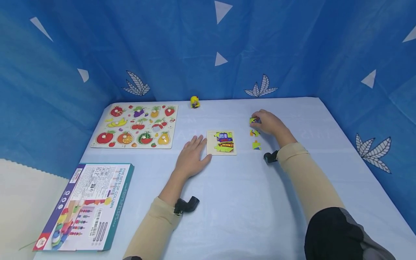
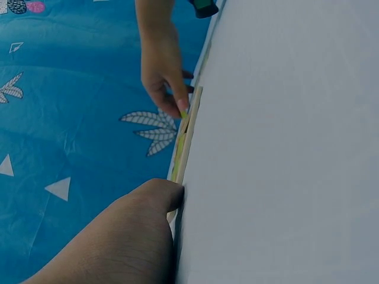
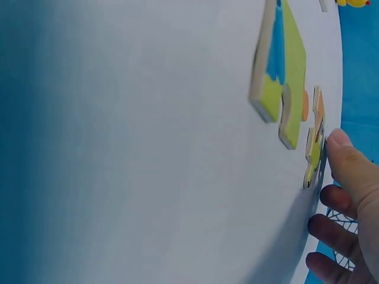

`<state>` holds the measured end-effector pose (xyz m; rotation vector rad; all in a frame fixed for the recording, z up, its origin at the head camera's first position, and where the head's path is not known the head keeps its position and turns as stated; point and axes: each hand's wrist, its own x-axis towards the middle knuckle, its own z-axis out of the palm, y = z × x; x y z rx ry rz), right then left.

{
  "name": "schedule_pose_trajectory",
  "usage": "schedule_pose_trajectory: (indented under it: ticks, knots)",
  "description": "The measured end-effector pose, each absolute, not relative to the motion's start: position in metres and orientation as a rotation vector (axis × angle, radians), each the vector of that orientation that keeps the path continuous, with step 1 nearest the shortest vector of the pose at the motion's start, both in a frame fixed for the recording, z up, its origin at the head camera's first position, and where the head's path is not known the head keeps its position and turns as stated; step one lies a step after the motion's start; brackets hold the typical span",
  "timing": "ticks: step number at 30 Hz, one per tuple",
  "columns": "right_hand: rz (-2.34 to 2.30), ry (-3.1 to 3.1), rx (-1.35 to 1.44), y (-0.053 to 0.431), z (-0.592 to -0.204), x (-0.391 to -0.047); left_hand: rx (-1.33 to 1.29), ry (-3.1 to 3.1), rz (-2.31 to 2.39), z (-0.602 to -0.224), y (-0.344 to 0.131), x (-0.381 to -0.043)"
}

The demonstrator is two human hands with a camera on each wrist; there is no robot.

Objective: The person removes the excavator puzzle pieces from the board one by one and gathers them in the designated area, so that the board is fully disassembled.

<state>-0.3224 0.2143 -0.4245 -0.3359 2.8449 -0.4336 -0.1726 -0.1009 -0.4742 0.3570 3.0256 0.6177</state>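
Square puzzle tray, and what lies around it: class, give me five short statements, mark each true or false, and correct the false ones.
1. The left hand lies beside the square puzzle tray. True.
2. The square puzzle tray is completely filled. False: its left part is unfilled.
3. The right hand is at the farthest loose piece. True.
4. The fruit board lies right of the tray. False: it lies to the left.
5. The yellow figure is near the far edge of the table. True.
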Motion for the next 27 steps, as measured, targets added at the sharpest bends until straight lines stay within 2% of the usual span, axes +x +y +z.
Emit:
schedule_pose_trajectory:
  ticks: [10, 27]
  knots:
    - [-0.271, 2.911, -0.376, 0.2127, -0.4217, -0.3177, 0.358, 3.026, 0.615, -0.4737, -0.101, -0.173]
    - [-0.338, 2.872, -0.309, 0.2126, -0.4244, -0.3184, 0.362, 3.029, 0.614, -0.4743, -0.1016, -0.1735]
